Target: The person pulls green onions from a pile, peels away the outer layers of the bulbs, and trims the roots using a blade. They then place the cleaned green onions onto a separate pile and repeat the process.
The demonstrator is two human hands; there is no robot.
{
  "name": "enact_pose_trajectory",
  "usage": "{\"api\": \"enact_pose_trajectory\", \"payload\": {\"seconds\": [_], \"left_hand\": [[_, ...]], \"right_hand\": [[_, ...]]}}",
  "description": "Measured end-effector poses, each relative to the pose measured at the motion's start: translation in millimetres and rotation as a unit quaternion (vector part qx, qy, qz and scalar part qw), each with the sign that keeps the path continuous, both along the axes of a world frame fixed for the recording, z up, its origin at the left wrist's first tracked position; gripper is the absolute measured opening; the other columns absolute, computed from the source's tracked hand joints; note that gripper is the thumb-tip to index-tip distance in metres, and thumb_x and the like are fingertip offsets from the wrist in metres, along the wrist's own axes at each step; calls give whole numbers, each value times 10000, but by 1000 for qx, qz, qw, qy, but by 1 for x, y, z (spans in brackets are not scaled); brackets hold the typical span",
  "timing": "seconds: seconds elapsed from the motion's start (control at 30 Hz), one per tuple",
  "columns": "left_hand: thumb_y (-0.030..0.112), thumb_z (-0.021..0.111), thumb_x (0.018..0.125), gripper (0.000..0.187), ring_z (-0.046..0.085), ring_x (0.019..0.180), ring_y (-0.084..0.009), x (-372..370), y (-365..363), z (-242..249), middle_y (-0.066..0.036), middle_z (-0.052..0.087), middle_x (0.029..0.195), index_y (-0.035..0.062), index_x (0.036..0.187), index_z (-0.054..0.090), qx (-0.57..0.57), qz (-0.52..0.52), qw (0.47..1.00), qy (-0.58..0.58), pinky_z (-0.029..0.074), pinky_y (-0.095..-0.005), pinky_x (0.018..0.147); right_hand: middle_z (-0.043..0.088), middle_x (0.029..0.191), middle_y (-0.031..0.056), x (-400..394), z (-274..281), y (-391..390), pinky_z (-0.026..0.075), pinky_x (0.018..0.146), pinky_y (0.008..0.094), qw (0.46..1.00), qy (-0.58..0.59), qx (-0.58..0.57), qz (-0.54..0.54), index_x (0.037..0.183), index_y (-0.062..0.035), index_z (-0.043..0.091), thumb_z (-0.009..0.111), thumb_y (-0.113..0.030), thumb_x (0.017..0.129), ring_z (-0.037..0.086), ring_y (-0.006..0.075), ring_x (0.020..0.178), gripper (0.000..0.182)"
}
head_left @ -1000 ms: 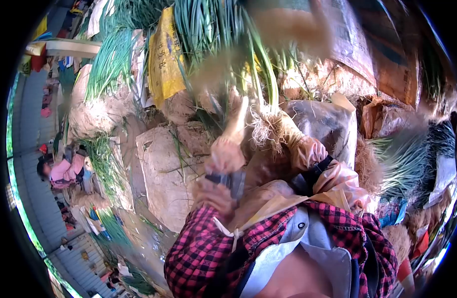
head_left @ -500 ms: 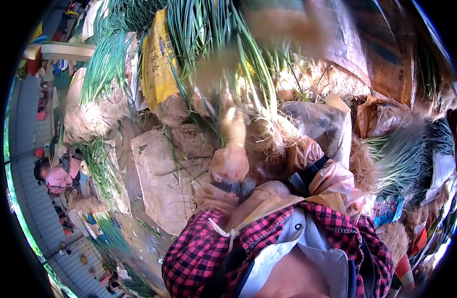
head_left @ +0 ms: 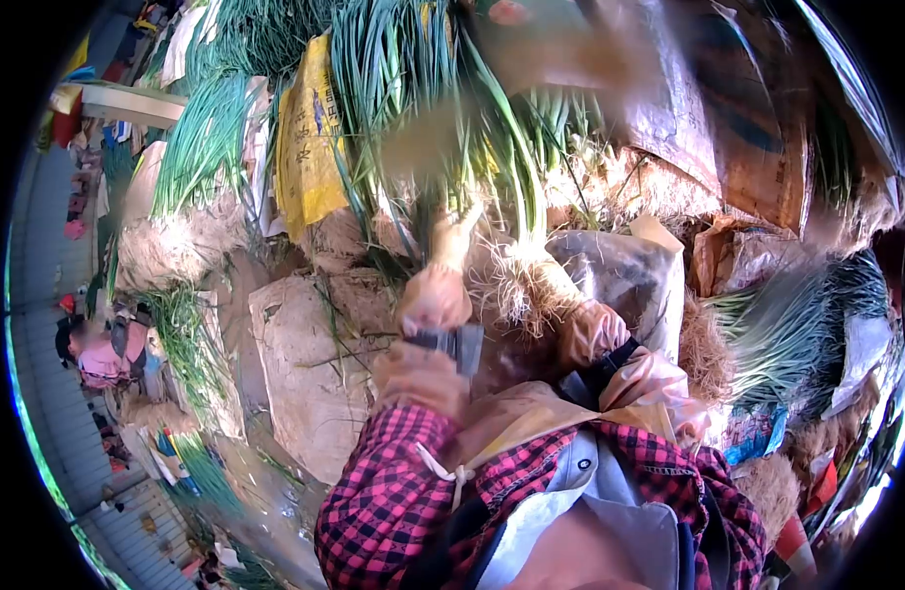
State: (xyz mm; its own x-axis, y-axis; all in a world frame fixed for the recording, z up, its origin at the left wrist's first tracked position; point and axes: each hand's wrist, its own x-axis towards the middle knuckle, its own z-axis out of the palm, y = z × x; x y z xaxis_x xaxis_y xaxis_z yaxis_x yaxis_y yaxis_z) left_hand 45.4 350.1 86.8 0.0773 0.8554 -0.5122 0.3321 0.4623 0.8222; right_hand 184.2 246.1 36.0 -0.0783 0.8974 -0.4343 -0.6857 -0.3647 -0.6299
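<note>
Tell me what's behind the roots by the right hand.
Part of the right hand shows beside the roots; some of its fingers and anything directly behind the roots are covered.

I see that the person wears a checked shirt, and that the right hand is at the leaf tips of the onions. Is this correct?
Not quite: the right hand is at the roots of the onions, not at the leaf tips, as the head view shows. The person does wear a checked shirt.
</note>
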Motion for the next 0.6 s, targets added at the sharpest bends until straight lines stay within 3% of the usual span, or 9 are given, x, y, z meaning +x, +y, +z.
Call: {"api": "enact_pose_trajectory", "payload": {"seconds": [0.07,0.13,0.17,0.27,0.3,0.4,0.43,0.53,0.6], "left_hand": [[229,599,847,279,549,700,-69,-1,-28,-30,-38,628,780,26,1038,620,251,-1,968,-12,490,-267,576],[274,615,834,269,562,748,-76,-3,-63,-27,-36,632,868,73,1011,640,305,-18,924,232,490,-224,640],[256,632,821,259,578,799,-93,5,-73,2,-28,617,950,93,1022,637,143,124,965,-185,496,-220,709],[259,622,827,266,586,816,-98,1,-87,5,-27,606,946,72,1017,628,203,189,949,-152,510,-240,708],[264,587,852,275,592,788,-100,3,-85,14,-39,622,895,46,1018,606,183,223,911,-294,521,-245,678],[199,504,907,219,545,631,-115,-20,-87,23,-29,586,754,-6,931,576,84,244,865,-431,501,-268,663],[190,508,901,204,483,519,-81,-31,-77,14,5,532,669,-3,950,551,60,245,892,-376,471,-226,538],[224,559,865,262,485,516,-63,-26,-46,10,-20,546,711,5,1009,544,39,226,954,-191,377,-199,399],[365,545,859,589,529,571,-103,2,-23,35,-169,559,1072,3,1276,338,41,82,995,-24,442,-223,426]], "right_hand": [[581,804,20,-11,-51,-3,437,561,207,995,-35,89,-17,960,-16,574,589,-93,838,548,101,688,145],[605,821,50,-10,37,1,475,606,216,995,70,-53,45,939,-11,594,592,-98,840,576,132,704,132],[603,807,47,-16,4,-1,473,601,222,999,-19,27,37,935,-17,597,597,-94,835,575,132,696,127],[593,773,31,-19,-23,10,475,602,246,960,-224,167,37,915,-46,600,543,-105,844,576,138,698,109],[585,752,19,-19,-19,12,479,608,264,916,-330,222,49,900,-70,600,483,-118,858,580,143,708,133],[574,794,34,-5,-18,3,478,613,277,949,-261,146,101,917,-78,581,459,-124,865,570,141,743,140],[573,798,42,-8,31,1,477,612,264,997,-57,-9,45,898,-60,578,482,-118,868,568,147,741,116],[595,843,58,-11,28,0,483,641,250,998,-8,44,49,946,-9,581,546,-78,845,582,154,779,127],[606,866,66,-10,30,-7,486,656,243,997,17,59,49,970,17,582,578,-58,833,588,158,798,156]]}}
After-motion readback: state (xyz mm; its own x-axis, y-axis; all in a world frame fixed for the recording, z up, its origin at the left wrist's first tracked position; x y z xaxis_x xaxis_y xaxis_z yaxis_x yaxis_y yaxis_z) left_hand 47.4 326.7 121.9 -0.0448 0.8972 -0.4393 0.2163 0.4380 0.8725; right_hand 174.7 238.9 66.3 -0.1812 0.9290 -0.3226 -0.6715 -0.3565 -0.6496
